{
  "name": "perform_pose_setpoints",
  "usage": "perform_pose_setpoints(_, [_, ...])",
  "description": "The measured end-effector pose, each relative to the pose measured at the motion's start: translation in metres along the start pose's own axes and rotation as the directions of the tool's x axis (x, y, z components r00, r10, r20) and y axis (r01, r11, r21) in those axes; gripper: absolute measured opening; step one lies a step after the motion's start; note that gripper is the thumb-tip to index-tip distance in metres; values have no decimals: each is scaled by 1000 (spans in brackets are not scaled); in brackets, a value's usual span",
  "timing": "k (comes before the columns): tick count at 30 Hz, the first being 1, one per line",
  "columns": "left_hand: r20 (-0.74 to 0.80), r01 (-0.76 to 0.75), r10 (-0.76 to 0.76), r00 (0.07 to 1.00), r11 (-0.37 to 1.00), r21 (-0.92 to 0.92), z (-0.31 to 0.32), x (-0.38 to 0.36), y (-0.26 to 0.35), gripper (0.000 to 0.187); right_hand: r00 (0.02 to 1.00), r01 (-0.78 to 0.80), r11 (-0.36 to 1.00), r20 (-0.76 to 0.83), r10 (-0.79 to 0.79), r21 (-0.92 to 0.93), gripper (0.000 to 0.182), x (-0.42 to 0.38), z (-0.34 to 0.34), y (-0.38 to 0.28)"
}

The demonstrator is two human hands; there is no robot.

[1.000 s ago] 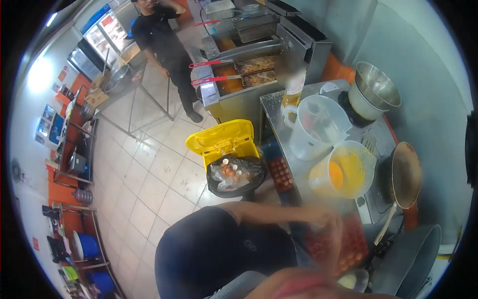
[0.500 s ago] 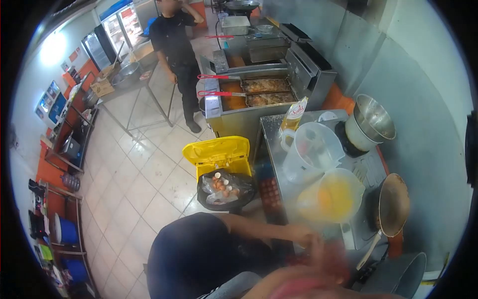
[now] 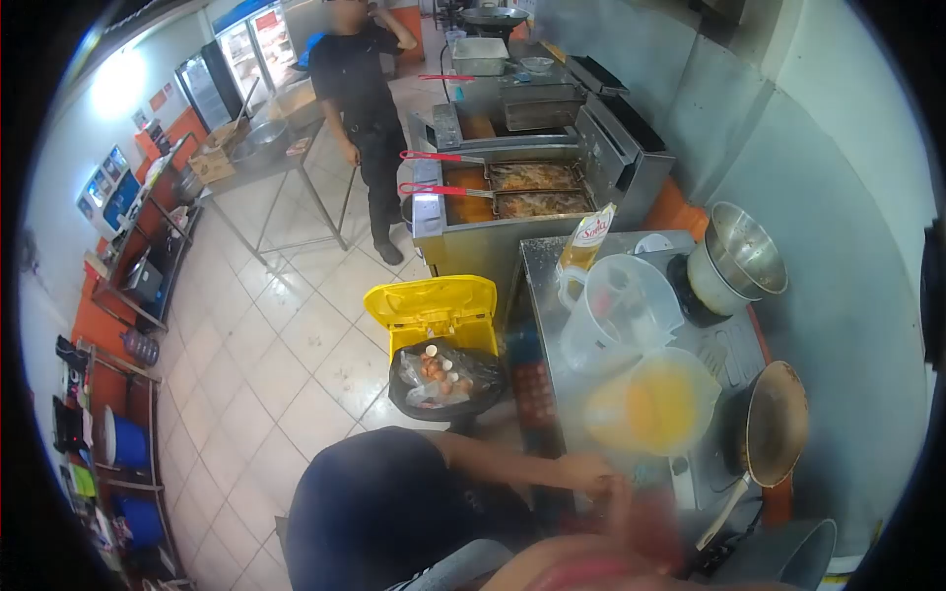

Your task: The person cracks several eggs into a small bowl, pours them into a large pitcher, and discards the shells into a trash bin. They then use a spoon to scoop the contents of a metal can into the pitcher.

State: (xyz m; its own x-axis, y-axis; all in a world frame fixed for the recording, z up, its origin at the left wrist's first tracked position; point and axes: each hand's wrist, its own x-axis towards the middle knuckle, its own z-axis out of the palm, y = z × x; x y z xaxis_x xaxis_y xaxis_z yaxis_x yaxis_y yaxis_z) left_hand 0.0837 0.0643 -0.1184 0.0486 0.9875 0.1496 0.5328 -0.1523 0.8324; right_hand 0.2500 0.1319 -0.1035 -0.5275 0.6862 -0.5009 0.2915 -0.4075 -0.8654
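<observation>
My left hand (image 3: 588, 474) reaches across from the dark sleeve (image 3: 370, 507), its fingers drawn together; I cannot tell what is in them. Close against it, my right hand (image 3: 619, 507) comes up from the bottom edge, its fingers blurred. Below and beside both hands lies a hazy red shape (image 3: 652, 527). Just beyond them on the metal table (image 3: 542, 281) stands a clear plastic jug (image 3: 603, 412) with yellow egg in it. A second clear jug (image 3: 613, 313) stands behind it.
A yellow bin (image 3: 434, 298) holds eggshells (image 3: 434, 366) in its black bag. Eggs (image 3: 534, 394) sit low beside the table. An oil bottle (image 3: 583, 244), a pan (image 3: 776, 424) and a steel bowl (image 3: 741, 251) are around the jugs. Beyond are fryers (image 3: 537, 187) and a standing person (image 3: 365, 98).
The view has tilted slightly, so the fryers and the standing person sit a little farther right. My hands stay close together near the egg jug, a little lower in the view.
</observation>
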Motion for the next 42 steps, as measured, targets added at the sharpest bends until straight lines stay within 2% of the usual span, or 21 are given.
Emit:
perform_pose_setpoints(2, [9, 7, -7, 1000, 1000, -14, 3, 0, -4, 38, 997, 70, 997, -23, -71, -19, 26, 4, 0, 11])
perform_pose_setpoints(6, [44, 101, -101, 994, 995, -15, 7, -1, -2, 38, 1000, 17, 999, 20, -18, 31, 28, 4, -4, 17])
perform_pose_setpoints(9, [13, 42, -43, 999, 999, 17, 5, -3, -4, 40, 999, -29, 996, 29, 26, 88, 29, 2, 0, 10])
perform_pose_setpoints(13, [90, 32, -39, 995, 997, 76, 20, -3, -18, 44, 996, -82, 997, 19, 82, -16, 25, 4, 0, 13])
perform_pose_setpoints(15, [44, 27, -34, 998, 990, 141, 24, -4, -21, 47, 996, -94, 994, 3, 94, -59, 24, 11, -2, 24])
perform_pose_setpoints(17, [84, 66, -80, 993, 986, 155, 31, -2, -32, 47, 996, 49, 989, -66, -58, -141, 27, 30, -4, 54])
perform_pose_setpoints(19, [128, 107, -129, 983, 981, 163, 36, -3, -34, 48, 996, 73, 992, -46, -78, -102, 26, 32, -4, 61])
perform_pose_setpoints(21, [-6, 48, -47, 999, 978, 204, 39, -7, -36, 48, 996, 83, 995, -35, -85, -56, 26, 28, -2, 63])
perform_pose_setpoints(23, [22, 34, -38, 999, 984, 173, 38, -8, -34, 46, 990, 64, 983, -112, -85, -175, 26, 21, 7, 48])
perform_pose_setpoints(25, [3, 21, -22, 1000, 978, 205, 37, -9, -33, 44, 995, -13, 987, -98, -3, -160, 28, 13, 10, 40])
perform_pose_setpoints(27, [3, 55, -57, 998, 982, 178, 36, -7, -28, 43, 975, 160, 942, -100, -196, -294, 32, 17, 6, 47])
perform_pose_setpoints(29, [-7, 77, -77, 997, 976, 202, 37, -9, -28, 42, 985, 103, 947, -102, -140, -303, 35, 24, -8, 58])
perform_pose_setpoints(31, [20, 78, -85, 996, 968, 238, 20, -8, -13, 42, 921, 348, 774, 40, -387, -529, 37, 36, -23, 92])
perform_pose_setpoints(32, [53, 63, -80, 995, 961, 269, 24, -8, -16, 42, 984, 95, 942, -111, -137, -320, 39, 5, 11, 25])
perform_pose_setpoints(33, [133, 101, -140, 981, 958, 270, 13, -4, -10, 42, 993, 57, 925, -75, -91, -375, 47, 12, 10, 20])
perform_pose_setpoints(34, [55, 90, -105, 993, 972, 218, 12, -6, -6, 39, 983, 143, 974, -91, -161, -176, 44, 6, 12, 30])
perform_pose_setpoints(35, [133, 40, -86, 987, 949, 314, 36, -11, -38, 38, 987, 65, 950, -120, -106, -305, 44, -8, 19, 6])
perform_pose_setpoints(36, [242, 36, -113, 964, 952, 303, 3, -5, -3, 40, 973, 78, 929, -176, -150, -362, 39, -29, 33, -25])
perform_pose_setpoints(37, [55, 40, -48, 997, 988, 147, -3, -5, 12, 45, 964, 186, 929, -124, -236, -320, 37, -12, 19, 11])
perform_pose_setpoints(39, [1, 46, -47, 999, 984, 174, 5, -8, 2, 50, 961, 114, 948, -209, -181, -298, 39, -17, 23, 7])
perform_pose_setpoints(42, [29, 24, -31, 999, 977, 212, 3, -5, 5, 51, 962, 87, 943, -218, -162, -321, 40, -16, 20, 4])
